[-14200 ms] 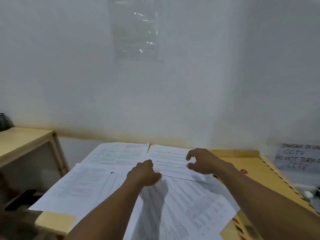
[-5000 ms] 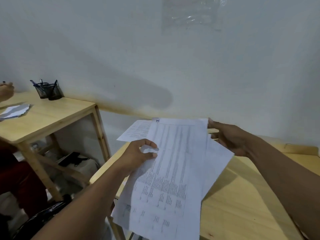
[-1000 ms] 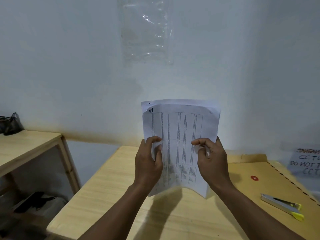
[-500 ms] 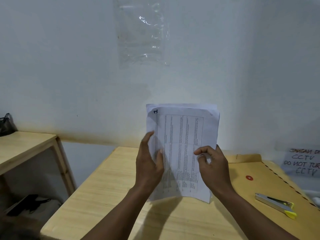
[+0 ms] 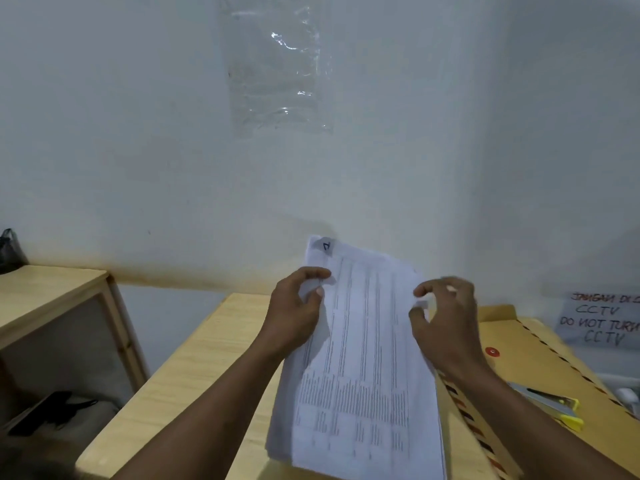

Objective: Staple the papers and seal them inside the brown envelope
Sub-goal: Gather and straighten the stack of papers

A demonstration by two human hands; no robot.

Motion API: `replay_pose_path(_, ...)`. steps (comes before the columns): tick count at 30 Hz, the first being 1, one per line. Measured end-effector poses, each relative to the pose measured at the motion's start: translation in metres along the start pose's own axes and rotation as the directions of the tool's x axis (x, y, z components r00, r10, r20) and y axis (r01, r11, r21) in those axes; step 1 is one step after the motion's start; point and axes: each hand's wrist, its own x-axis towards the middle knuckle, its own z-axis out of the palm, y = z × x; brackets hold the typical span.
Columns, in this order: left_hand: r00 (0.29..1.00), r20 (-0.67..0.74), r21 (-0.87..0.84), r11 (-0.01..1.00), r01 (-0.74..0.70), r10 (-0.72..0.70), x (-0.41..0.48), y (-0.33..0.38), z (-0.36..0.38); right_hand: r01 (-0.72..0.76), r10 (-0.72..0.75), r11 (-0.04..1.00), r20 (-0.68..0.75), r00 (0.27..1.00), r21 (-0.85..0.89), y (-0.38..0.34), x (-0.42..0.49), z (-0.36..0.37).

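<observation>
A stack of white printed papers [image 5: 363, 368] tilts back low over the wooden table [image 5: 194, 368], its lower end toward me. My left hand [image 5: 294, 310] pinches the stack's left edge near the top. My right hand [image 5: 446, 320] is at the right edge with thumb and fingers curled on it; this hand is blurred. The brown envelope [image 5: 540, 362], with a red button clasp and striped border, lies flat on the table to the right, partly under the papers. A silver stapler with a yellow end [image 5: 550, 407] rests on the envelope.
A second wooden desk [image 5: 45, 292] stands to the left, dark items beneath it. A handwritten CCTV sign [image 5: 602, 320] leans at the right wall. A clear plastic sleeve [image 5: 277, 64] hangs on the white wall ahead.
The stack has gone from upright in front of the wall to tilted down toward the table. Both hands came down with it, still on its side edges.
</observation>
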Motion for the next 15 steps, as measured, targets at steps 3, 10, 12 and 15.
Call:
replay_pose_path(3,0.971,0.229,-0.056,0.995,0.084,-0.069,-0.006,0.000,0.000,0.184,-0.186,0.976,-0.014,0.982,-0.114,-0.007,0.019,-0.010)
replay_pose_path(10,0.921,0.382,-0.101,0.987,0.128,-0.080,-0.017,0.005,0.012,0.053,-0.094,0.995,0.573,0.814,0.088,-0.029,0.036,-0.014)
replay_pose_path(12,0.921,0.381,-0.071,0.990,0.123,-0.087,-0.018,0.004,0.015,0.064,-0.092,0.996,0.554,0.828,0.070,-0.028,0.033,-0.009)
replay_pose_path(15,0.912,0.402,-0.028,0.995,0.099,-0.080,-0.020,-0.003,0.016,0.093,-0.105,0.994,0.549,0.829,0.049,-0.026,0.030,-0.005)
